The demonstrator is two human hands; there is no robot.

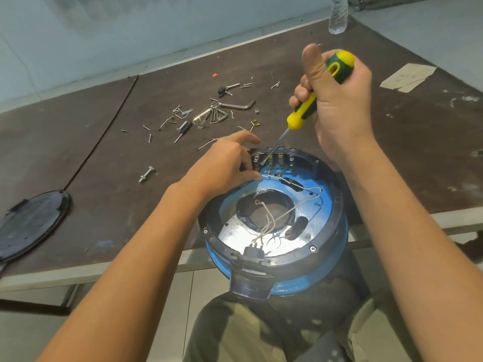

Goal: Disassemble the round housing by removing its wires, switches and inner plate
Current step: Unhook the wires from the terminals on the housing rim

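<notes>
**A:** how far along is this person?

**B:** housing (308, 284) sits on their lap against the table (392, 142) edge; cover (31, 226) is off, lying to the left; plate (235, 232) not out yet; left hand (224, 163) curls over the far rim; right hand (339, 100) is clenched round the screwdriver (300, 113), tip at the switches (277, 160)

**A:** wires (287, 210)?

**B:** mostly attached; loose screws (183, 113) out already; early days, I'd guess

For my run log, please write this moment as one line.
right hand: grips screwdriver, tip at switch row | left hand: holds round housing at rim | wires: not yet removed
</notes>
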